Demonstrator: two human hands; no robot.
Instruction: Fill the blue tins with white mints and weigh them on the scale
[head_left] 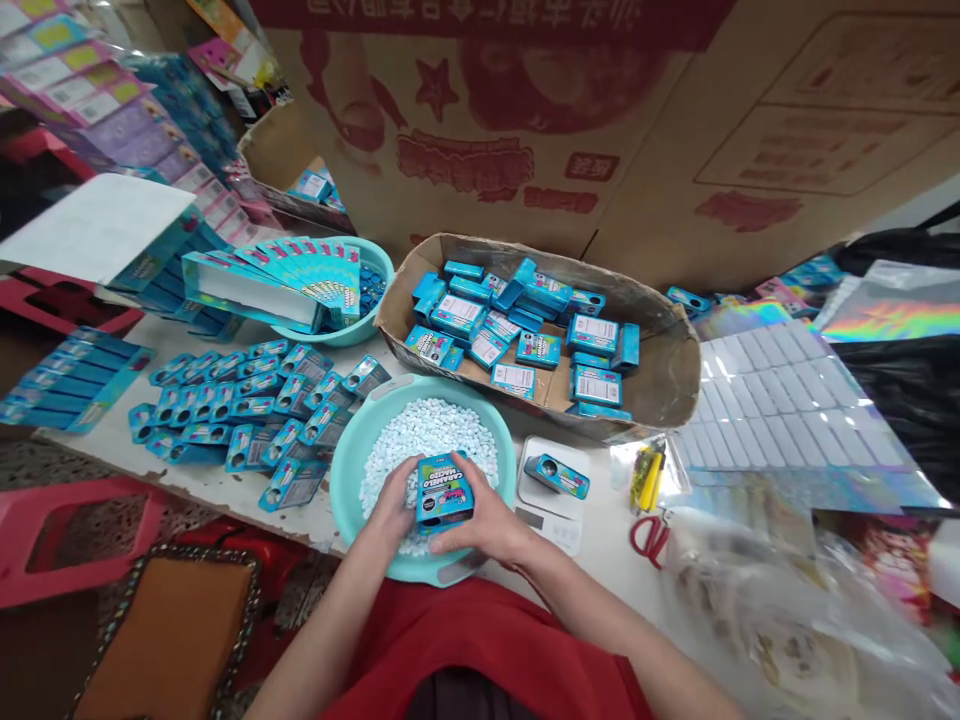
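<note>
While both hands worked at lower centre, left hand (396, 500) and right hand (491, 520) clasped one small blue box (444, 490) | held over teal basin (352, 470) of white pellets (427, 430) (probably so spills drop back) | scale (551, 495) right of it.

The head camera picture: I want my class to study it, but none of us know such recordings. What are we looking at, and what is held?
There is no machine. A camera worn on a person's head looks down at their own two bare hands. The left hand and right hand together hold a small blue box over a teal basin of small white pieces. Left of it lie many open blue boxes. Behind stands a cardboard tray of closed boxes. To the right, another box lies on a small white scale, near red scissors.
</note>
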